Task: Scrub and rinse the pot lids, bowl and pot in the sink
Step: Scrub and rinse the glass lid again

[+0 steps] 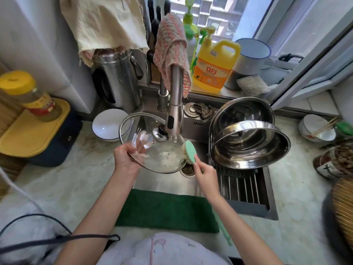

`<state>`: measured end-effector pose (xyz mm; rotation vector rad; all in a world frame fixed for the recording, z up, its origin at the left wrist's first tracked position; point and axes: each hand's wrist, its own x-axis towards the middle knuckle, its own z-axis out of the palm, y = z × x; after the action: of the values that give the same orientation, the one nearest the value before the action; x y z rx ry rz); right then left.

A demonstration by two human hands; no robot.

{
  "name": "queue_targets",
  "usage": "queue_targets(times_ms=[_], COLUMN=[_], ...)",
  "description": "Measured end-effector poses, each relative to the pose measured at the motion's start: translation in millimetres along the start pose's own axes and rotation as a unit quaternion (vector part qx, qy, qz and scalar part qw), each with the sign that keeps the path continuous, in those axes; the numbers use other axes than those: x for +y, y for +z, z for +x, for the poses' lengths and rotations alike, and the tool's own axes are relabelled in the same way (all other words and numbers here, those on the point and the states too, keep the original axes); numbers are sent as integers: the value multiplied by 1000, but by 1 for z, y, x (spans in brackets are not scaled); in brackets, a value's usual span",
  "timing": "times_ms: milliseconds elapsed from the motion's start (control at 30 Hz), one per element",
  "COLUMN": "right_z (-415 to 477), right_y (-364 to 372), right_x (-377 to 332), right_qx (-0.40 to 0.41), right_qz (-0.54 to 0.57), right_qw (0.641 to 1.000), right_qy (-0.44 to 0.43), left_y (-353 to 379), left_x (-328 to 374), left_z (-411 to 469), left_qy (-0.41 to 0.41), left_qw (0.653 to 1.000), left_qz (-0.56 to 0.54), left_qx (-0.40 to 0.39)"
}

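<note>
Scrubbing step, on a lid. Head view: left hand (126,157) pinches the glass lid (162,150) at its near-left rim, thumb on top, fingers under the glass. The lid is tilted over the sink (168,181), right under the faucet (174,111). Right hand (206,175) is wrapped round the handle of the green brush (189,152), bristles on the lid's right edge, suds on the glass. Both forearms reach in from below.

Steel lid (248,157) and steel pot (246,111) sit on the drain rack (242,186) at right. White bowl (108,124) is on the counter at left, outside the sink.

Next, my guess: rotate the lid, work rim and knob, then rinse. Wet glass could slip from that pinch.
</note>
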<state>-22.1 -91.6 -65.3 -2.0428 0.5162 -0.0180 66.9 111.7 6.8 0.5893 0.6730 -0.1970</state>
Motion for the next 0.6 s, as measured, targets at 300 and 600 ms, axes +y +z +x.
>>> queue_targets(times_ms=[300, 600], right_z=[-8, -8], right_y=[-13, 10], right_x=[0, -87], right_qx=[-20, -97], right_qz=[-17, -252], right_qw=[998, 934], right_qy=[-58, -234], left_y=[-8, -2], left_x=[4, -3], left_z=[7, -13], left_qy=[-2, -54], left_qw=[1000, 996], left_qz=[0, 59], left_qx=[-12, -35])
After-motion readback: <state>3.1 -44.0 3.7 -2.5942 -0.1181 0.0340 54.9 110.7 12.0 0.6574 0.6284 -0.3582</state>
